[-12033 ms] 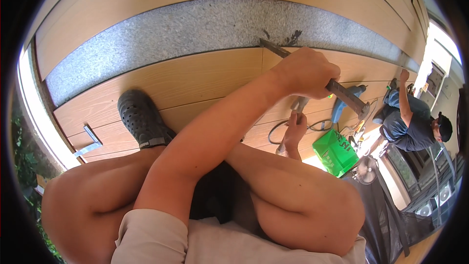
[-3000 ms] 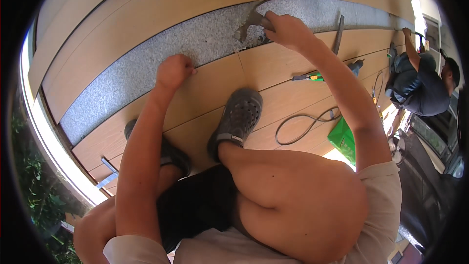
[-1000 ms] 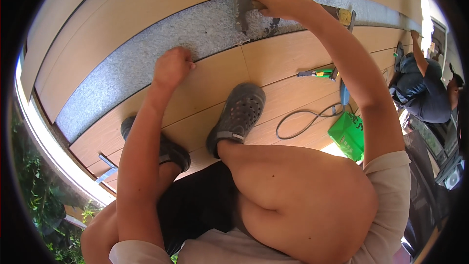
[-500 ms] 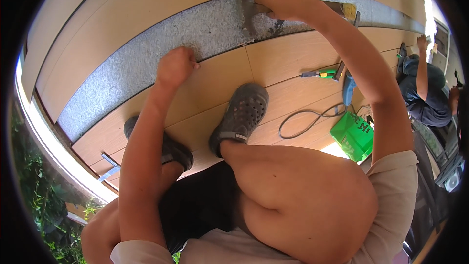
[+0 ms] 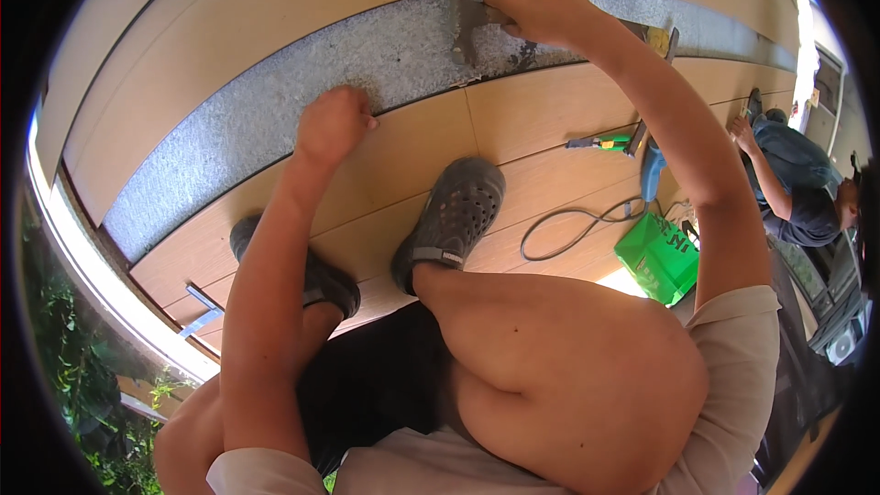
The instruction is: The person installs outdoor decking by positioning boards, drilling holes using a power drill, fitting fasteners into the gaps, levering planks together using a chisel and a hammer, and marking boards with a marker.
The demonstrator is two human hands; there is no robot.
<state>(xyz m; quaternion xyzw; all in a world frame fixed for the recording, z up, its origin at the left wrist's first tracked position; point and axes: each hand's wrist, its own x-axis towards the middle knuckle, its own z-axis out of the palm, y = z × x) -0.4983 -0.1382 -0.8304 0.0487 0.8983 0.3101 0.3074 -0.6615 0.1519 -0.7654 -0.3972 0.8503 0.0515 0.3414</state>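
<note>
In my right hand (image 5: 541, 14) is a claw hammer (image 5: 466, 23), gripped close behind its metal head, with the handle running back under my wrist. The head hangs over a bare grey strip (image 5: 357, 55) between tan wooden planks. My left hand (image 5: 335, 124) is curled closed at the strip's near edge, beside the seam of a plank (image 5: 394, 156). Whatever its fingers may hold is hidden from this side.
Right of my clog (image 5: 454, 211) lie a green-and-black tool (image 5: 600, 143), a blue corded power tool (image 5: 653, 170), its looped cable (image 5: 559, 236) and a green bag (image 5: 662, 258). A metal square (image 5: 202, 312) lies at left. Another person (image 5: 797, 170) crouches at far right.
The hammer has shifted very slightly, still in my right hand. My left hand stays in place. The other person at the right has leaned over, with an arm lowered toward the planks.
</note>
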